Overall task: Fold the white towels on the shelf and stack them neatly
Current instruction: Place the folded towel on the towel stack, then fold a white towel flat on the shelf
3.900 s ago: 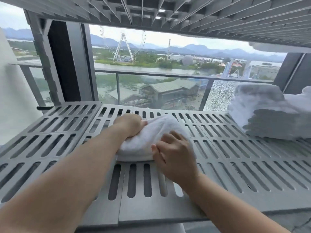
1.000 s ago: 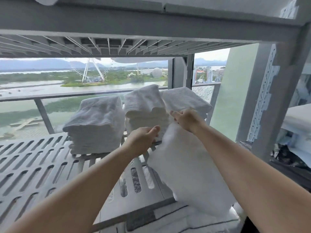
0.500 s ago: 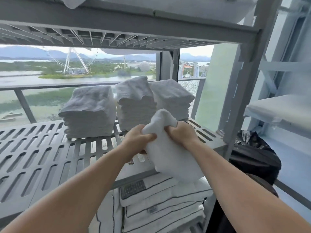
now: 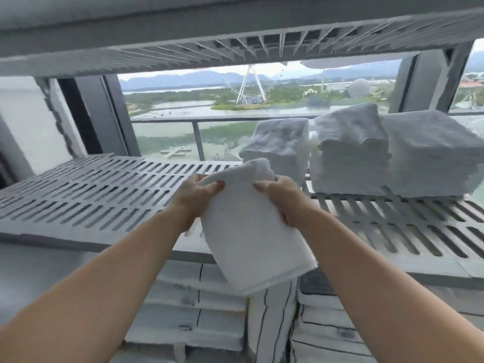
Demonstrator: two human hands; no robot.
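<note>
A white towel (image 4: 251, 231) hangs in the air in front of the grey slotted shelf (image 4: 91, 197), its lower end drooping past the shelf's front edge. My left hand (image 4: 193, 197) grips its upper left corner and my right hand (image 4: 282, 200) grips its upper right edge. Three stacks of folded white towels stand at the back right of the shelf: a left stack (image 4: 280, 148), a middle stack (image 4: 348, 150) and a right stack (image 4: 432, 155).
Another slotted shelf (image 4: 235, 48) runs close overhead. Below the shelf lie folded white linens with dark stripes (image 4: 275, 323). A dark upright post (image 4: 99, 113) stands at the back left, and a glass railing (image 4: 199, 137) runs behind the shelf.
The view has swung left, so the stacks now sit on the right. My hands have carried the towel left along the shelf front and spread it flatter between them.
</note>
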